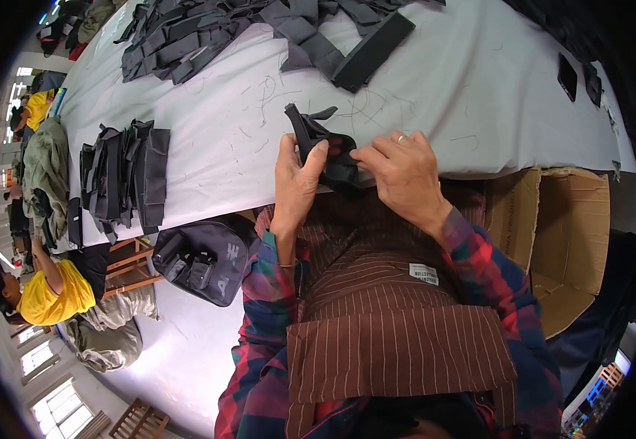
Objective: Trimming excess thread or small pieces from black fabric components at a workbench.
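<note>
Close to the table's near edge, my left hand [296, 179] grips a small black sewn fabric piece [341, 167], its thumb pressed on top. The piece is folded open like a pouch, with a stiff strip and a loose flap sticking up past my left fingers. My right hand [404, 175], with a ring on one finger, pinches the right edge of the same piece between thumb and fingertips. What lies under those fingertips is hidden. Loose dark threads are scattered on the white cloth [237, 150] beyond my hands.
A heap of dark fabric pieces [186, 44] covers the far side, with a long black block-shaped piece [373, 53] beside it. Stacked pieces [124, 175] lie left. Below are a black bag [223, 282] and a cardboard box [570, 227]. A person in yellow [54, 293] works at left.
</note>
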`<action>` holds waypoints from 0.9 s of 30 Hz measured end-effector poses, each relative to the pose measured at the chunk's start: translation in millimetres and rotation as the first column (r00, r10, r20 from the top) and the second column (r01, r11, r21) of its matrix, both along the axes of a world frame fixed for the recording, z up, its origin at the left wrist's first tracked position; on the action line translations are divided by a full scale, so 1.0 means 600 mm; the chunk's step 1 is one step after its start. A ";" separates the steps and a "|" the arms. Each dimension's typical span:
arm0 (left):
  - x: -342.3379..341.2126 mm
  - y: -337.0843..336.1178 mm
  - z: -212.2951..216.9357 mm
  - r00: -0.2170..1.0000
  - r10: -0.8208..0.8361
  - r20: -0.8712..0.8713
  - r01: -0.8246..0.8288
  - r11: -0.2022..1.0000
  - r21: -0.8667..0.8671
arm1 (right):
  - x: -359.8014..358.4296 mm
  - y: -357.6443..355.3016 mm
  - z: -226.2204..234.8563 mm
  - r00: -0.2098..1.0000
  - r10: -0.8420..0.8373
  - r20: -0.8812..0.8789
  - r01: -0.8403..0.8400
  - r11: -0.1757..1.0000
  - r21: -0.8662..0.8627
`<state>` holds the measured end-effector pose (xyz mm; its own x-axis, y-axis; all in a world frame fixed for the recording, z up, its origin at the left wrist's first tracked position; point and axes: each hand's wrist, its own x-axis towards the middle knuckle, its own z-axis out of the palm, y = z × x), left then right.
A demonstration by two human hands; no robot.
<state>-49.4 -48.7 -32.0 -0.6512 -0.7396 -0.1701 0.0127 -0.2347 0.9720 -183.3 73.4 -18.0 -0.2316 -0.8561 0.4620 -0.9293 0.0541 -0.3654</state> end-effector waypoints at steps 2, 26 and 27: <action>-0.001 0.000 0.002 1.000 0.001 0.010 -0.001 1.000 0.000 | 0.000 -0.007 -0.002 0.997 0.000 -0.077 -0.002 1.000 -0.022; -0.003 0.004 0.004 0.999 0.010 0.053 -0.006 0.997 -0.073 | -0.003 -0.026 -0.007 0.994 0.095 0.047 -0.099 0.991 0.090; -0.004 0.005 0.005 1.000 0.013 0.026 -0.012 0.999 -0.044 | -0.003 -0.026 -0.007 0.994 0.094 0.048 -0.098 0.991 0.089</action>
